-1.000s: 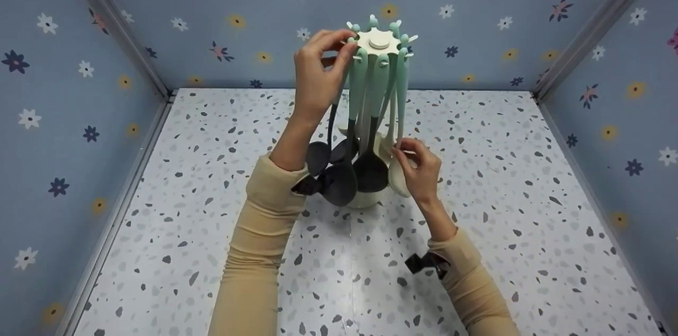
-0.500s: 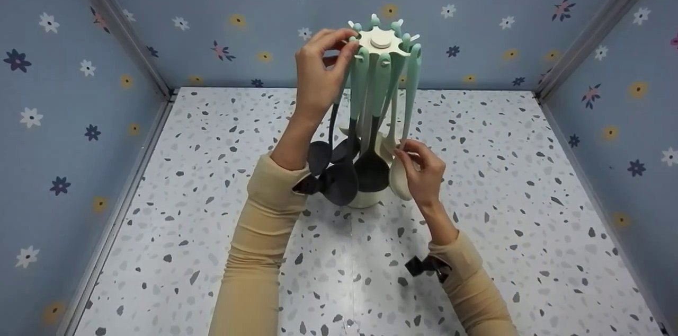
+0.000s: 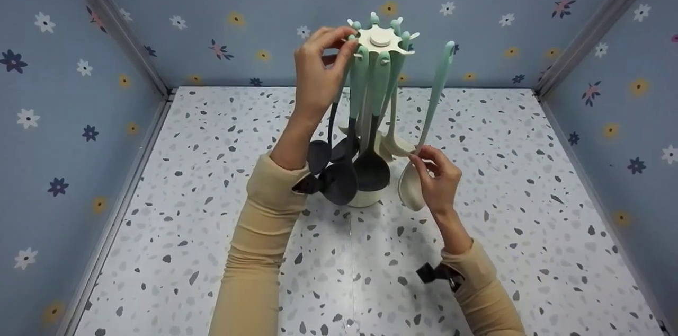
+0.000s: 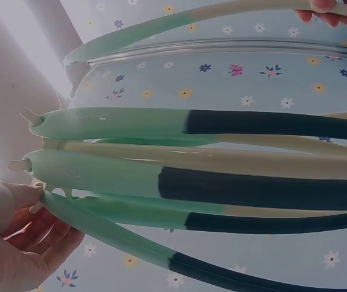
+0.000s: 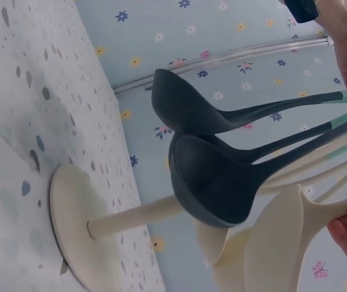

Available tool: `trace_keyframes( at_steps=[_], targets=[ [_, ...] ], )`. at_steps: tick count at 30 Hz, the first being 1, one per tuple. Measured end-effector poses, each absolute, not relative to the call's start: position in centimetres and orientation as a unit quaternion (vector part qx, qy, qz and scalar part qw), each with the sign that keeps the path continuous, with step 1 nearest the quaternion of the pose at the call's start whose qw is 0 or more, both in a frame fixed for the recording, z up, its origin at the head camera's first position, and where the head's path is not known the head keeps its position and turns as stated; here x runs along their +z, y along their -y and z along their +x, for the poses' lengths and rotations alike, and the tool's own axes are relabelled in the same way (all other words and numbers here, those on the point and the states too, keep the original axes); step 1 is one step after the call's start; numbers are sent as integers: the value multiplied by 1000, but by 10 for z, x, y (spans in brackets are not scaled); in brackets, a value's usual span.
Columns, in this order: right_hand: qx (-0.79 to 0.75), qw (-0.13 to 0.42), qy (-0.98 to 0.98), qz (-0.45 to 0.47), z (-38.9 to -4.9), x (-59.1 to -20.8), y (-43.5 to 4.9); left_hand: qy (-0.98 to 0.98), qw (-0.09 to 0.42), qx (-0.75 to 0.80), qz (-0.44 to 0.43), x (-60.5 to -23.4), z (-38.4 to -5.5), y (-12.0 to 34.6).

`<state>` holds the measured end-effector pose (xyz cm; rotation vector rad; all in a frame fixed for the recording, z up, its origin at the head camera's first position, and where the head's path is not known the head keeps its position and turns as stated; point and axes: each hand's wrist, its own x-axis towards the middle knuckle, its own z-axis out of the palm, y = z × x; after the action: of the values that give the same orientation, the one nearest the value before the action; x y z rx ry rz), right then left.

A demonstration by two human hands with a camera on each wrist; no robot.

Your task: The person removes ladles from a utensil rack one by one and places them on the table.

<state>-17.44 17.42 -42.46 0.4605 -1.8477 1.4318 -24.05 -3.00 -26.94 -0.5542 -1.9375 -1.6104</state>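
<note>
My right hand [image 3: 440, 179] pinches a spoon [image 3: 412, 190] by the lower neck. Its head is cream and oval; its mint-green handle leans up and right, apart from the utensil rack. With thumb and fingers, my left hand [image 3: 323, 73] grips the rim of the cream utensil rack [image 3: 379, 39], beside the handle end of a hung black utensil [image 4: 100, 228]. The fingertips partly hide that hook. Other utensils with green handles hang around the rack, among them a black ladle [image 3: 372, 171]. In the right wrist view the spoon's cream head [image 5: 274, 243] shows in front of the hand.
The rack's round cream base [image 5: 70, 225] stands on a white speckled table [image 3: 212, 219]. Blue flowered panels [image 3: 265, 12] enclose the back and both sides. Several black and cream heads hang close together low on the rack.
The spoon's handle has come off its hook on the rack's right side. My right hand has moved it right and slightly toward me. My left hand has stayed at the rack's rim.
</note>
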Motion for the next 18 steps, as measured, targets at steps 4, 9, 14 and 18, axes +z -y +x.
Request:
trace_keyframes(
  at_steps=[4,9,14,18],
  targets=[
    [549,370,731,165,-173,-430,-181,725,280,-594,-207,-270,-240,31],
    [535,363,750,142,-173,-440,-190,725,277,-597,-204,-268,-239,30],
    [517,344,775,119,-174,-450,-197,723,272,-602,-202,-267,-238,30],
    [513,317,790,108,-175,-456,-203,721,274,-603,-203,-267,-238,30]
  ],
)
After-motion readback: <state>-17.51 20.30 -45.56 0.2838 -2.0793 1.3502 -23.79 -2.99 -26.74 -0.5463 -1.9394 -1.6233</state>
